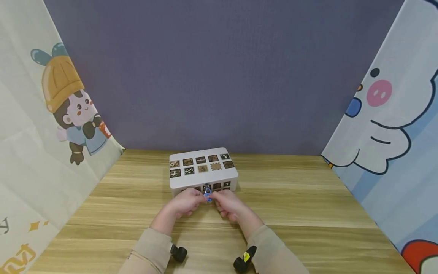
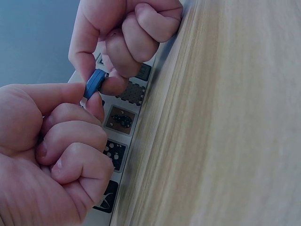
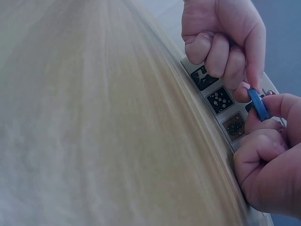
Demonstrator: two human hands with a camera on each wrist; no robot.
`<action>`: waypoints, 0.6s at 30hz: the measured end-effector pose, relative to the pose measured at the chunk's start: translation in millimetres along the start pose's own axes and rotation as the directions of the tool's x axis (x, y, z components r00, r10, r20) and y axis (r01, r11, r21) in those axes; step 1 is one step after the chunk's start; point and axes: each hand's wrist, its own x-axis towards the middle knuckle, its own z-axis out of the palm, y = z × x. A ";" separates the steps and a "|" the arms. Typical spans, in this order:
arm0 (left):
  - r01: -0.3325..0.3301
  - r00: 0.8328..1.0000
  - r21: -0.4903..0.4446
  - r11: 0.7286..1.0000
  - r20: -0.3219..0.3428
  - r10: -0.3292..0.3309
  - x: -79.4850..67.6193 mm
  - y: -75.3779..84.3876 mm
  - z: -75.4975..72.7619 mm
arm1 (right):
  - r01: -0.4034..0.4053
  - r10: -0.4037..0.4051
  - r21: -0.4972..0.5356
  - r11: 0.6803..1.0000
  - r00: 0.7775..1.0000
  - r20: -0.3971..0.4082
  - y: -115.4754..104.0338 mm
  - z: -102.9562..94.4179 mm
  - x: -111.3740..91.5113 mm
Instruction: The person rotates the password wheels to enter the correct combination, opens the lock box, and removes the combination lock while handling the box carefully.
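Note:
A white tin box (image 1: 191, 181) with rows of small dark and brown pictures stands on the wooden table, its lid down. At the middle of its front side is a metal clasp (image 1: 206, 186). In front of that clasp is a small blue padlock (image 1: 207, 195). From the left, my left hand (image 1: 187, 201) pinches it between thumb and forefinger. My right hand (image 1: 230, 204) pinches its other side the same way. Both wrist views show the blue padlock (image 2: 95, 84) between the fingertips, with the other fingers curled in. The hands hide part of the box's front.
The wood-grained table (image 1: 301, 205) spreads out around the box. Behind it rises a grey-purple panel (image 1: 222, 76). Cartoon-printed sheets flank the table, one on the left (image 1: 27, 152) and one on the right (image 1: 393, 152).

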 end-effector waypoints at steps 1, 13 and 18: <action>0.001 1.000 -0.002 1.000 0.001 -0.001 0.3 -0.6 -0.4 | 0.001 -0.001 -0.001 1.000 1.000 -0.001 0.4 0.2 0.3; -0.009 1.000 -0.016 1.000 0.013 0.009 1.9 -1.7 -2.3 | -0.011 0.011 0.013 1.000 1.000 -0.004 0.6 1.0 1.9; -0.009 1.000 -0.014 1.000 0.015 0.009 1.6 -1.8 -2.9 | -0.009 0.009 0.017 1.000 1.000 0.004 -0.8 0.5 0.4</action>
